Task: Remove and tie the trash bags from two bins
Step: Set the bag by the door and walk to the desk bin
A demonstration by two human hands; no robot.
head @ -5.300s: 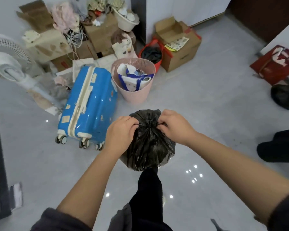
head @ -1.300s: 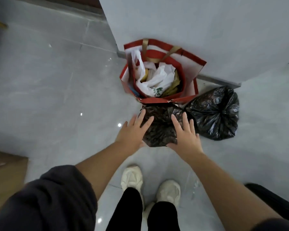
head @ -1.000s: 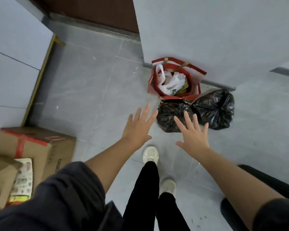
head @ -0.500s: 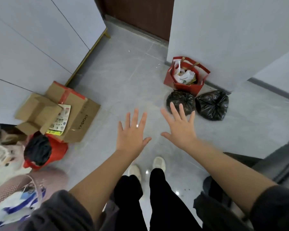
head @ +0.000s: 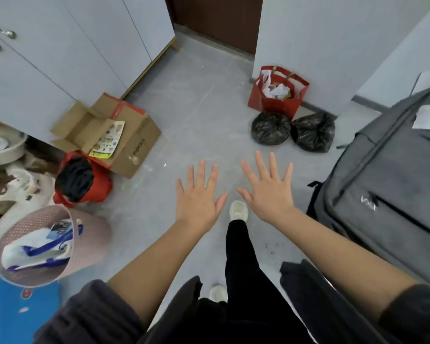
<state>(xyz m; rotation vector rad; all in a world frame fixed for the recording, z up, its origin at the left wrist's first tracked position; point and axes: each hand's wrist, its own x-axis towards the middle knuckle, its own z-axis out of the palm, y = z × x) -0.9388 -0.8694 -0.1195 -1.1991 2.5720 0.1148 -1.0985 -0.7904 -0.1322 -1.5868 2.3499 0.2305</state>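
Observation:
Two tied black trash bags lie side by side on the grey floor by the white wall: the left bag (head: 270,128) and the right bag (head: 312,132). Both sit just in front of a red paper bag (head: 278,100) stuffed with white plastic. My left hand (head: 198,197) and my right hand (head: 268,187) hover palm-down with fingers spread, holding nothing, well short of the bags. A red bin (head: 85,184) with a black liner stands at the left. A pink basket bin (head: 47,244) holding a white and blue bag is at the lower left.
An open cardboard box (head: 109,135) lies by white cabinets (head: 60,50). A grey backpack (head: 387,184) fills the right side. A blue suitcase (head: 10,314) shows at the bottom left. A dark door (head: 216,18) is at the far end. My legs and white shoes are below.
I set the second tied bag down beside the first, let go of it and backed away. The view has swung left, bringing the box, red bin and pink basket in.

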